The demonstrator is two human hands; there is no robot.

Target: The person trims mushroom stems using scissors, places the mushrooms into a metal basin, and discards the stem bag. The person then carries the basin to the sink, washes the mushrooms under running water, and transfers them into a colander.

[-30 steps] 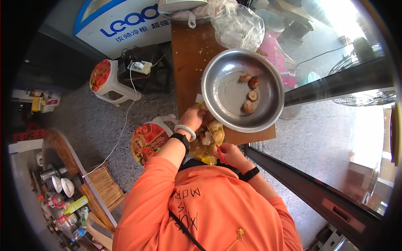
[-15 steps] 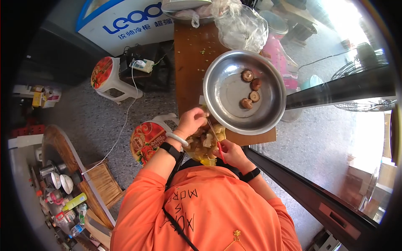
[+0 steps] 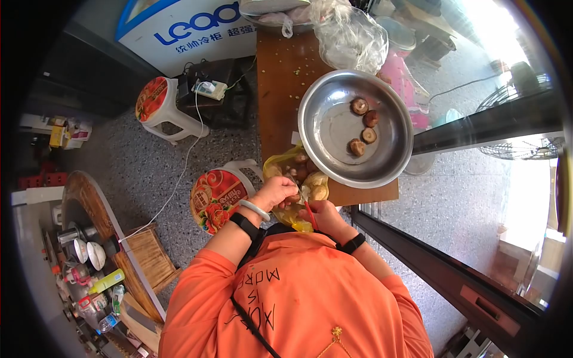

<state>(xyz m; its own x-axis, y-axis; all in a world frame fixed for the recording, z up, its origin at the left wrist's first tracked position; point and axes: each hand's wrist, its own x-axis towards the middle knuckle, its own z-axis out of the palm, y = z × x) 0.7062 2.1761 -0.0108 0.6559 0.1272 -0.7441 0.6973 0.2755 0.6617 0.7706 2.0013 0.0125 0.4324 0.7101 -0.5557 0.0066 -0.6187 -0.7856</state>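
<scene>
Red-handled scissors (image 3: pixel 310 215) are in my right hand (image 3: pixel 326 216), their blades pointing up toward my other hand. My left hand (image 3: pixel 279 192) is closed at the blade tips, pinching a small brown piece that looks like a mushroom. Beneath and around both hands lies a yellow plastic bag (image 3: pixel 274 169) with mushrooms (image 3: pixel 301 169) in it. Just beyond, a wide steel bowl (image 3: pixel 325 134) sits on the brown table and holds several mushrooms (image 3: pixel 370 119).
The brown table (image 3: pixel 276 83) carries a clear plastic bag (image 3: pixel 352 42) at its far end. Stools with red seats (image 3: pixel 218 200) stand at the left. A dark-framed glass door (image 3: pixel 441 256) runs along the right. A white freezer (image 3: pixel 197 36) is at the back.
The view has shifted a little. My left hand has moved from beside the bowl's rim down toward my right hand, uncovering the far part of the yellow bag. The scissors stay in my right hand.
</scene>
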